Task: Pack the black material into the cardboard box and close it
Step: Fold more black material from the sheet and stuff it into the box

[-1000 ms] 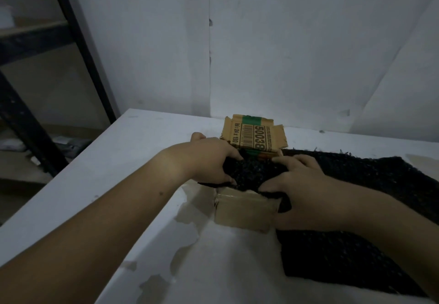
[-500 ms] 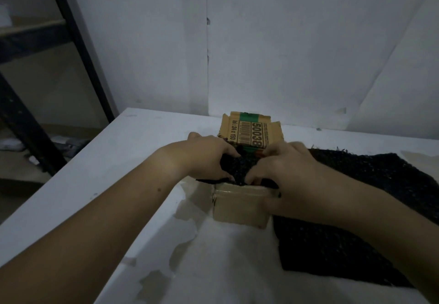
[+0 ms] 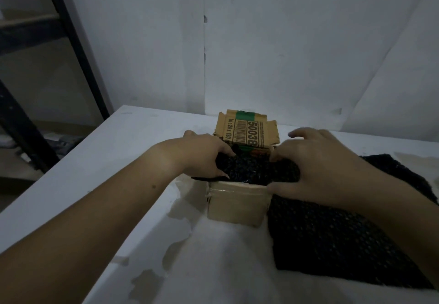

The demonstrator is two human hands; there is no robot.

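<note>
Black, coarse-woven mesh material (image 3: 259, 169), faintly glinting, sits bunched in the open top of a small brown cardboard box (image 3: 236, 205); the rest trails off to the right, flat across the white tabletop (image 3: 99, 161). The box's rear flap (image 3: 245, 129) stands upright, showing a barcode, printed digits and a green band. Left hand (image 3: 202, 155) has its fingers clenched on the bunch's left edge. Right hand (image 3: 313, 161) grips the right side, thumb against the box's near corner.

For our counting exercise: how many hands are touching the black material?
2. The left hand grips the black material at the box's left; the right hand presses it at the right.
</note>
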